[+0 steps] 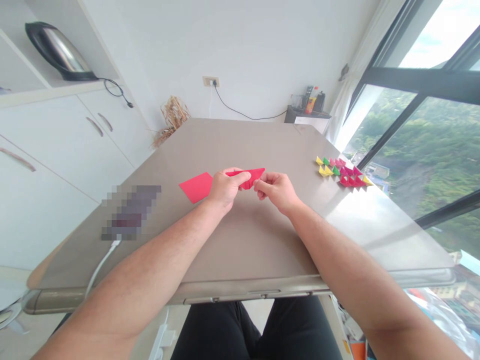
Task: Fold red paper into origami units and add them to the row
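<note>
A folded piece of red paper (257,174) is held up over the middle of the table, its pointed corner toward the right. My left hand (226,189) is closed on its left part, the thumb lying across the front. At the lower right edge, my right hand (276,189) pinches the same paper between thumb and fingers. A flat sheet of red paper (196,187) lies on the table just left of my left hand, partly hidden by it.
Several small folded paper boats (348,175) in yellow, green, pink and red stand at the table's right side. A blurred-out device (129,212) with a white cable (100,264) lies at the left. The grey-brown table (247,250) borders a window on the right.
</note>
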{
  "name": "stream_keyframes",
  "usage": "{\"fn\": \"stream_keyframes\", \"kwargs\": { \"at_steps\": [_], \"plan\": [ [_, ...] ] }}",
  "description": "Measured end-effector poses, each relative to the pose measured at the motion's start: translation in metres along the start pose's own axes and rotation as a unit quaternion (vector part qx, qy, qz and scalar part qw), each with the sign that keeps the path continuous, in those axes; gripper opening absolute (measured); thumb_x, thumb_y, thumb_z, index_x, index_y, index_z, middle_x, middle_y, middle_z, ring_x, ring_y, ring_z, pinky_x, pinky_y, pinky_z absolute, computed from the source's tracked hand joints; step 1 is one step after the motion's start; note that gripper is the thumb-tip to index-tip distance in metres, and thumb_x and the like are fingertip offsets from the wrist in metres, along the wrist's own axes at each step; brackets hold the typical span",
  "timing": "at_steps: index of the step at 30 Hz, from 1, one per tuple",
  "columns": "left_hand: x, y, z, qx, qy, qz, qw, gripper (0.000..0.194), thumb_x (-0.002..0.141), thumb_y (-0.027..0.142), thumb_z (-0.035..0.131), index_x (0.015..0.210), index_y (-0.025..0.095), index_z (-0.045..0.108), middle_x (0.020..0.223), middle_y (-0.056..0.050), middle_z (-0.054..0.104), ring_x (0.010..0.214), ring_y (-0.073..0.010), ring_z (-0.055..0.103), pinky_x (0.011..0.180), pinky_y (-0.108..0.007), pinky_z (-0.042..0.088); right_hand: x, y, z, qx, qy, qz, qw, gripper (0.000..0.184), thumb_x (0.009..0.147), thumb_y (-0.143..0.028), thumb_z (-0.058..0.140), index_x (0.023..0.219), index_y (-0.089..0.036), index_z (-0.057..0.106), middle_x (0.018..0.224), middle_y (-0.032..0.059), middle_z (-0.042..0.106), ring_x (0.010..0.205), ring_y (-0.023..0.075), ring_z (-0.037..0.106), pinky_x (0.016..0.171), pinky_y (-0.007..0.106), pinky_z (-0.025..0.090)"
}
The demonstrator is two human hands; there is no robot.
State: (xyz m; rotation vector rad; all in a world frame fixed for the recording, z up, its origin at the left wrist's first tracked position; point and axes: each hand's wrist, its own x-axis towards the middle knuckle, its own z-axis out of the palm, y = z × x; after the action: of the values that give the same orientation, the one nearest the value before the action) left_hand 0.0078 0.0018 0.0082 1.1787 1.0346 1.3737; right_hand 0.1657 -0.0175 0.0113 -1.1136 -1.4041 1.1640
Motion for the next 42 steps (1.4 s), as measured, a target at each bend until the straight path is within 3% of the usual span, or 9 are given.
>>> {"fn": "stream_keyframes", "kwargs": {
  "at_steps": [8,12,27,35,39,42],
  "plan": [
    [-0.001,0.000,0.002,-0.005,0.001,-0.011,1.000,0.012,0.065,0.026,0.075,0.063,0.018,0.067,0.059,0.000,0.062,0.061,-0.0131,0.055,0.060,-0.028,0.040,0.002,0.003,0.002,-0.027,0.016,-0.027,0.999,0.018,0.074,-0.025,0.064,0.059,-0.021,0.056,0.056,-0.0013,0.057,0.054,0.0113,0.050,0.053,0.027,0.042],
    [0.000,0.000,0.001,-0.021,0.000,-0.006,1.000,0.012,0.065,0.026,0.074,0.062,0.018,0.065,0.060,0.000,0.061,0.062,-0.0133,0.055,0.061,-0.029,0.041,0.000,0.003,0.005,-0.022,-0.010,-0.013,1.000,0.017,0.075,-0.028,0.065,0.061,-0.020,0.058,0.058,-0.0006,0.058,0.057,0.0125,0.053,0.056,0.028,0.045],
    [0.002,-0.001,0.002,-0.058,0.026,0.018,0.998,0.012,0.062,0.023,0.075,0.062,0.017,0.065,0.057,0.001,0.058,0.059,-0.0124,0.054,0.057,-0.027,0.041,-0.003,0.001,0.010,-0.049,-0.039,-0.022,0.998,0.017,0.077,-0.028,0.065,0.064,-0.020,0.056,0.057,-0.0023,0.055,0.054,0.0103,0.046,0.053,0.026,0.037],
    [-0.002,0.001,0.002,-0.035,-0.013,0.012,0.999,0.011,0.066,0.024,0.075,0.065,0.016,0.067,0.058,-0.001,0.061,0.058,-0.0134,0.055,0.057,-0.028,0.043,-0.001,0.003,0.008,0.008,-0.025,-0.019,0.999,0.015,0.072,-0.022,0.067,0.061,-0.020,0.057,0.055,-0.0028,0.055,0.055,0.0109,0.050,0.055,0.026,0.041],
    [-0.002,0.002,0.002,-0.030,-0.021,0.017,0.999,0.012,0.066,0.024,0.075,0.064,0.016,0.066,0.057,-0.001,0.060,0.057,-0.0129,0.055,0.058,-0.028,0.043,0.000,0.001,0.005,0.037,-0.049,-0.020,0.998,0.019,0.072,-0.027,0.073,0.061,-0.019,0.060,0.058,-0.0014,0.058,0.055,0.0111,0.052,0.056,0.027,0.043],
    [-0.003,0.003,0.002,-0.029,-0.014,0.014,0.999,0.013,0.066,0.024,0.076,0.064,0.016,0.066,0.058,-0.001,0.060,0.059,-0.0133,0.055,0.058,-0.028,0.043,0.000,-0.001,0.002,0.058,-0.028,-0.028,0.998,0.020,0.074,-0.029,0.074,0.062,-0.018,0.062,0.060,-0.0008,0.060,0.055,0.0114,0.054,0.056,0.028,0.045]
  ]
}}
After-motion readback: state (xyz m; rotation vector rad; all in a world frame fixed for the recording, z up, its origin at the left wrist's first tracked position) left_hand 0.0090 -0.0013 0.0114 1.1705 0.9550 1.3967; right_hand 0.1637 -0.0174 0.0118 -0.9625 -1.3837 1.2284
